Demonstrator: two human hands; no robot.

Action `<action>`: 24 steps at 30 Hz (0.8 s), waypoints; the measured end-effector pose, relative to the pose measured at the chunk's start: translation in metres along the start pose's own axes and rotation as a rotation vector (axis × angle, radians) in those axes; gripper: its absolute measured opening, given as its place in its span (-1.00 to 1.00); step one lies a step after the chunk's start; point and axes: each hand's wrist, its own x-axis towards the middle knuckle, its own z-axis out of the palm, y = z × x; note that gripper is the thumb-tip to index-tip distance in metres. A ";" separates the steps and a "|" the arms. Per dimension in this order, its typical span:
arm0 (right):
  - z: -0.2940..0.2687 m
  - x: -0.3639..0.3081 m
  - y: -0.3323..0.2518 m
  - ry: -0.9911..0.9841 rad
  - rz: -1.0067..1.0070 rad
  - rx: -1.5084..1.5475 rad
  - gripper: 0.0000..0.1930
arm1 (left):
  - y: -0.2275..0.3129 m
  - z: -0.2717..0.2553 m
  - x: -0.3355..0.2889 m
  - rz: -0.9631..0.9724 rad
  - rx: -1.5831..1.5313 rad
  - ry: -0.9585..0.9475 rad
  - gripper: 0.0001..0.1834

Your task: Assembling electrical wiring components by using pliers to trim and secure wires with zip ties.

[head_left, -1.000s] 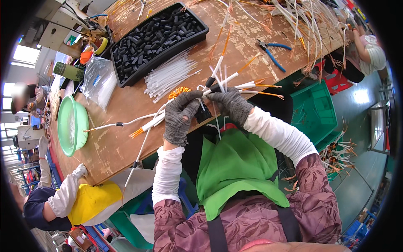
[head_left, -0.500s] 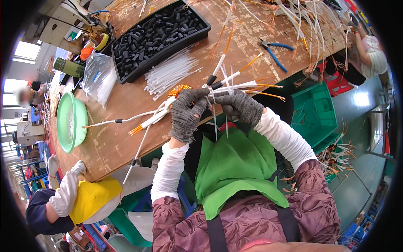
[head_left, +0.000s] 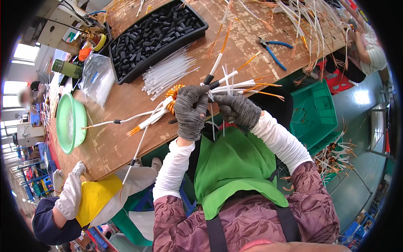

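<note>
At centre, one gloved left hand [head_left: 191, 112] and one right hand [head_left: 238, 109] pinch white ties [head_left: 213, 123] at one wire bundle [head_left: 154, 116], one basin [head_left: 81, 124] at nine o'clock.

Hand covering: the left hand [head_left: 191, 110] and the right hand [head_left: 238, 108], near the centre of the frame, each wear a dark grey glove [head_left: 189, 126] of mottled, close-fitting fabric. Forearm covering: a white sleeve cover [head_left: 285, 136], gathered in wrinkles, encloses each forearm; at the left wrist a narrow bare band separates glove from cover. Upper garment [head_left: 312, 201]: mauve, with a darker leaf-like pattern, visible along the lower part of the frame. Apron [head_left: 235, 168]: plain green, folded across its surface, at lower centre. Straps [head_left: 217, 235]: two, wide and black, extending from the apron toward the lower edge.
</note>
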 end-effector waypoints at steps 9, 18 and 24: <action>-0.005 -0.001 0.009 -0.051 -0.080 -0.028 -0.82 | -0.002 0.000 -0.007 0.115 -0.016 -0.085 -0.77; -0.004 0.002 0.008 -0.054 -0.378 -0.464 -0.79 | 0.005 -0.010 -0.004 0.413 0.337 -0.119 -0.68; 0.002 -0.001 0.006 -0.088 -0.447 -0.413 -0.76 | 0.010 -0.010 0.002 0.415 0.390 -0.172 -0.65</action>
